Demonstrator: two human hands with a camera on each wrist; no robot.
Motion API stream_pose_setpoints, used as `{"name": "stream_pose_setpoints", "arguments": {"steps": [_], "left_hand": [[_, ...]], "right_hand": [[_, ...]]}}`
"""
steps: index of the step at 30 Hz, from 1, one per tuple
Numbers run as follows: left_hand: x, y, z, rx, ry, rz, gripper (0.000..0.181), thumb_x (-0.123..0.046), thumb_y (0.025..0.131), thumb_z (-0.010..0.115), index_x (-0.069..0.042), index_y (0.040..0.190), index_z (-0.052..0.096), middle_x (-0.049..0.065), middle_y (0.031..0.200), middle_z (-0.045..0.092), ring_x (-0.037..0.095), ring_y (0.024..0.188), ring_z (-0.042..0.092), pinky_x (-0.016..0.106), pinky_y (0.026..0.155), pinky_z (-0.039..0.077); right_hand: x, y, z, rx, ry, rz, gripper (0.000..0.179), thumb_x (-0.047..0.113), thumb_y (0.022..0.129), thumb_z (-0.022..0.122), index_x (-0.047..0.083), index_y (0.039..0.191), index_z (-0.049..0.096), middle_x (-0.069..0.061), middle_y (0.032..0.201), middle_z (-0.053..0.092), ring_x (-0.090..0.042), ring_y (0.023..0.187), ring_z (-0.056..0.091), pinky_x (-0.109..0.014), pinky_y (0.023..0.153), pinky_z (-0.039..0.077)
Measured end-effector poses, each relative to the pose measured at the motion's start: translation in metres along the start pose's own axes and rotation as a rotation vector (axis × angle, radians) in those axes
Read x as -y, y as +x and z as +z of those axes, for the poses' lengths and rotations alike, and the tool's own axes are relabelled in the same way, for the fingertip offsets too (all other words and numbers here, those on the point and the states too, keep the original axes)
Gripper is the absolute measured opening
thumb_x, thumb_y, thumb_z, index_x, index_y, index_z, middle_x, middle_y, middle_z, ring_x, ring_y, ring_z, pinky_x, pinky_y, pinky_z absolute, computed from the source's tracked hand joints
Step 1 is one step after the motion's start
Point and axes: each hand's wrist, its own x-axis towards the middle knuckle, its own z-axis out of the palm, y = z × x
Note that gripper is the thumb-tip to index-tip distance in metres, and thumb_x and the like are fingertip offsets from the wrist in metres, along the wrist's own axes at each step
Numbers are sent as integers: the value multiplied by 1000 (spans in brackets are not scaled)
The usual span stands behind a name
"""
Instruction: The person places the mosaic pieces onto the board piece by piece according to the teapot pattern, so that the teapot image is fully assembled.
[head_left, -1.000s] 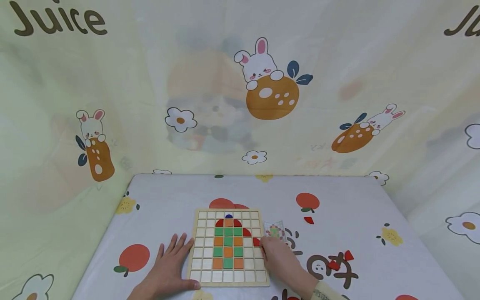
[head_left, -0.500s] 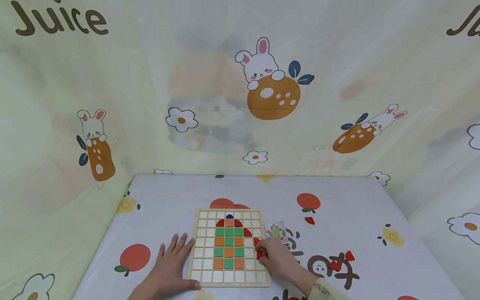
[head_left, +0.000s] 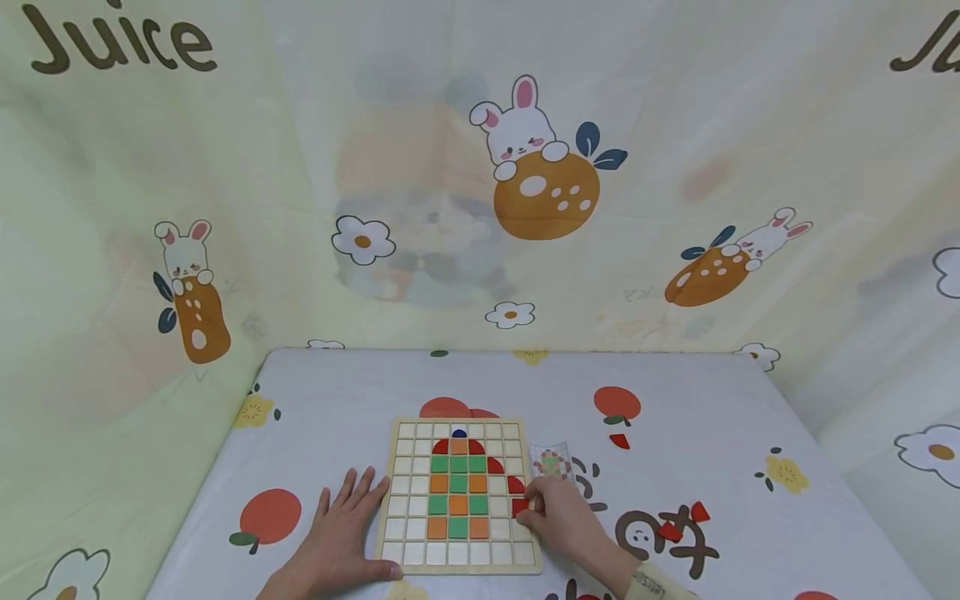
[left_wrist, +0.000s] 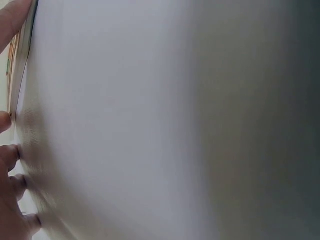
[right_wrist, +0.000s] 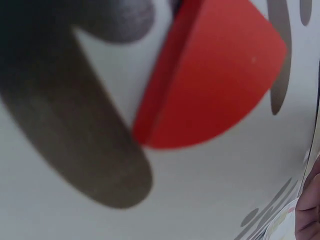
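Observation:
A wooden grid board lies on the table with green and orange square tiles, a dark blue piece at its top and red quarter-round pieces stepping down its right side. My left hand rests spread along the board's left edge, its thumb at the lower left corner; in the left wrist view its fingertips show at the border. With thumb and forefinger, my right hand pinches a red piece at a right-column cell, just below another red piece. Whether it sits flat in the cell, I cannot tell.
Beside the board's right edge lies a small printed pattern card, partly behind the right hand. Loose red pieces lie farther right: one toward the back, two near the printed lettering. One red quarter-round piece looms large in the right wrist view.
My right hand has come slightly down the board's right edge, then a little to the right. The red piece at its fingertips, hidden at first, now shows over the cell. The left hand stays put.

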Motion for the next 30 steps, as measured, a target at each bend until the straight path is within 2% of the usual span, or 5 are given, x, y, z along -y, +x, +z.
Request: {"name": "stream_pose_setpoints", "arguments": {"steps": [7,15,21,26,30], "left_hand": [[1,1,0,9,-6,1,132,-82,52,80,-16,159,38,12,170,26,42,160,8,76,121,3],[1,1,0,6,-3,4,131,-82,53,80,-17,159,38,12,170,26,41,160,8,77,121,4],[2,0,0,15,-9,0,131,-81,53,80,-16,159,38,12,170,25,42,159,8,77,121,4],[2,0,0,16,-4,0,132,-82,53,80,-17,159,37,12,170,25,41,160,7,76,121,3],[1,1,-2,14,-1,2,132,-83,53,79,-16,159,38,12,170,25,42,160,8,77,121,4]], "right_hand": [[0,2,2,-20,-20,-23,16,12,86,82,7,99,74,5,69,57,-10,66,49,-18,53,39],[1,5,5,-28,-66,-52,13,2,90,73,9,100,76,-1,92,71,-13,77,52,-22,61,42],[1,6,5,-19,-63,-43,13,4,91,74,11,101,76,2,86,67,-12,76,52,-21,61,43],[-1,-2,-10,-30,-25,-5,17,3,89,74,10,105,76,4,77,59,-12,71,50,-20,57,40],[-14,-12,-31,-47,-14,61,21,6,89,77,12,109,74,4,80,60,-12,73,51,-19,58,45]]}}
